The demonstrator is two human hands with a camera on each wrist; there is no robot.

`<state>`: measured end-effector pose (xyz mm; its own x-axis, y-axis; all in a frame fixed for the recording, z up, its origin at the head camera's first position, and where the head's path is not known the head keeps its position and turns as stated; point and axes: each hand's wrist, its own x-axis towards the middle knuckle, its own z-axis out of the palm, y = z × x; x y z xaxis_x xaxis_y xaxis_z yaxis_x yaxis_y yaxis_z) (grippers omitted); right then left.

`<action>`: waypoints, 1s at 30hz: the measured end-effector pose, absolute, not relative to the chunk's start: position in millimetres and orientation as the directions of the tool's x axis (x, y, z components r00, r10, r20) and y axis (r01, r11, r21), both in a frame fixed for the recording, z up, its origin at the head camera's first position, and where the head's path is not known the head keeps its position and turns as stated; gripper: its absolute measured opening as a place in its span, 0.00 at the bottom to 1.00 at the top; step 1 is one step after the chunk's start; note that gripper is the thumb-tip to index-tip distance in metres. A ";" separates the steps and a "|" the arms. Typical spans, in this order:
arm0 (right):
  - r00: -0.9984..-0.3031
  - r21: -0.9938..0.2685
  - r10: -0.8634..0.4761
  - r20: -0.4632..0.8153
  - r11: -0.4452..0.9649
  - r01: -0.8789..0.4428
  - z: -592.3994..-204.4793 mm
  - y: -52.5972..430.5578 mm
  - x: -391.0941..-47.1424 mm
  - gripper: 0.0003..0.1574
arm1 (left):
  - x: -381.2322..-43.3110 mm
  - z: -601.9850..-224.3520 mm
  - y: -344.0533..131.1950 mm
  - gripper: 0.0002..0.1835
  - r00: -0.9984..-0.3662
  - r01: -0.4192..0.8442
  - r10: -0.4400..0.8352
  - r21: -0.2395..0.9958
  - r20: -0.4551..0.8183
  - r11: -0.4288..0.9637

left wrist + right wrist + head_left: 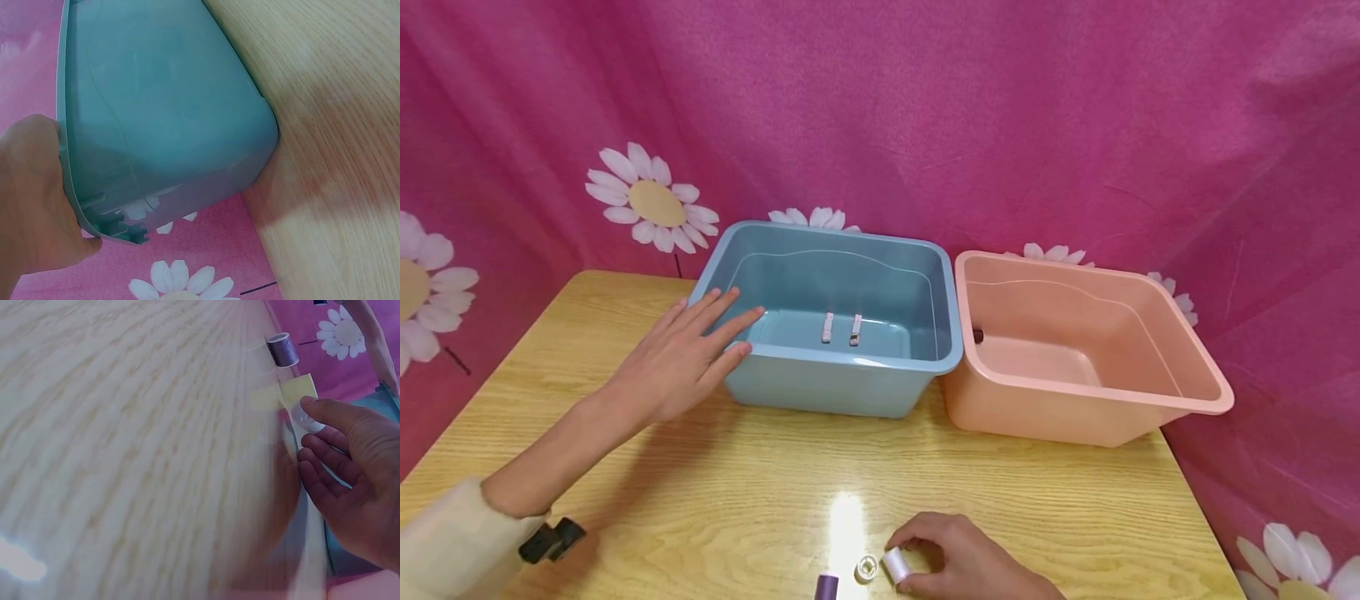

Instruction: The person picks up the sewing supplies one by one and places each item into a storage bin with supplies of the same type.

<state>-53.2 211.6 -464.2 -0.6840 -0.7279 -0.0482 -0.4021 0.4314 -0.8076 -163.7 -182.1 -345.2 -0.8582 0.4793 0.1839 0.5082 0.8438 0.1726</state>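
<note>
Outstretched fingers of my left hand lie over the left side of the blue tub. In the left wrist view that hand touches the tub's rim near a corner. Down at the front of the table, my right hand pinches a white thread spool between thumb and fingers. The right wrist view has this spool partly hidden by the thumb. Just left of it is a pale yellow spool, and beyond that a purple spool stands upright.
To the right of the blue tub stands a peach tub, holding a dark brown object mostly hidden by the wall. Two small whitish pieces show inside the blue tub. A pink flowered curtain hangs behind the wooden table.
</note>
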 end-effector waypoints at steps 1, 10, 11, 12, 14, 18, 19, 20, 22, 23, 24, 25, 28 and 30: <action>-0.687 -0.813 -0.725 -0.056 0.433 -0.390 -463.1 211.5 -53.3 0.15 | -163.8 -345.2 -182.1 0.33 -0.858 0.509 0.480 0.172 0.184 0.844; -0.738 -0.827 -0.671 -0.069 0.452 -0.334 -451.1 214.9 -54.9 0.14 | -163.7 -345.4 -181.6 0.32 -0.860 0.506 0.477 0.174 0.184 0.845; -0.746 -0.824 -0.663 -0.059 0.455 -0.339 -449.6 215.6 -55.4 0.14 | -163.7 -345.5 -181.7 0.32 -0.859 0.506 0.477 0.174 0.185 0.845; -0.754 -0.816 -0.656 -0.041 0.458 -0.354 -447.8 216.3 -55.9 0.14 | -163.7 -345.6 -181.7 0.32 -0.859 0.506 0.477 0.174 0.186 0.845; -0.769 -0.803 -0.638 -0.016 0.467 -0.370 -442.8 217.8 -56.8 0.15 | -163.7 -345.7 -181.9 0.33 -0.859 0.506 0.476 0.174 0.189 0.845; -0.793 -0.801 -0.609 0.032 0.459 -0.384 -429.4 221.2 -60.8 0.15 | -163.7 -345.7 -181.9 0.32 -0.858 0.508 0.477 0.173 0.191 0.844; -0.795 -0.811 -0.605 0.042 0.443 -0.381 -425.6 222.1 -62.1 0.15 | -163.7 -345.7 -181.8 0.32 -0.858 0.508 0.477 0.173 0.191 0.844; -0.795 -0.818 -0.603 0.059 0.427 -0.385 -422.1 223.1 -63.6 0.16 | -163.7 -345.7 -181.8 0.32 -0.858 0.508 0.477 0.173 0.191 0.844; -0.794 -0.834 -0.601 0.096 0.387 -0.393 -415.6 225.4 -66.8 0.16 | -163.6 -345.6 -181.8 0.32 -0.858 0.508 0.477 0.173 0.192 0.844; -0.794 -0.842 -0.598 0.110 0.369 -0.394 -412.4 226.5 -68.2 0.16 | -163.5 -345.7 -181.8 0.32 -0.858 0.507 0.477 0.172 0.192 0.844; -0.795 -0.850 -0.594 0.119 0.353 -0.391 -409.1 227.8 -69.4 0.17 | -163.5 -345.6 -181.7 0.32 -0.858 0.507 0.476 0.171 0.193 0.844; -0.799 -0.860 -0.588 0.123 0.339 -0.382 -405.6 229.3 -70.5 0.17 | -163.5 -345.8 -181.8 0.32 -0.858 0.507 0.475 0.170 0.194 0.845; -0.811 -0.881 -0.570 0.136 0.305 -0.362 -394.5 234.2 -73.4 0.18 | -163.7 -346.5 -181.7 0.32 -0.857 0.507 0.474 0.168 0.202 0.846; -0.814 -0.889 -0.560 0.157 0.279 -0.363 -386.1 237.3 -75.7 0.19 | -164.0 -346.8 -181.6 0.32 -0.856 0.508 0.474 0.167 0.206 0.845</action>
<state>-75.7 237.3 -386.1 -0.8136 -0.5599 0.1565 -0.3632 0.2793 -0.8889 -164.0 -181.6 -346.8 -0.8560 0.4741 0.2061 0.5082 0.8448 0.1675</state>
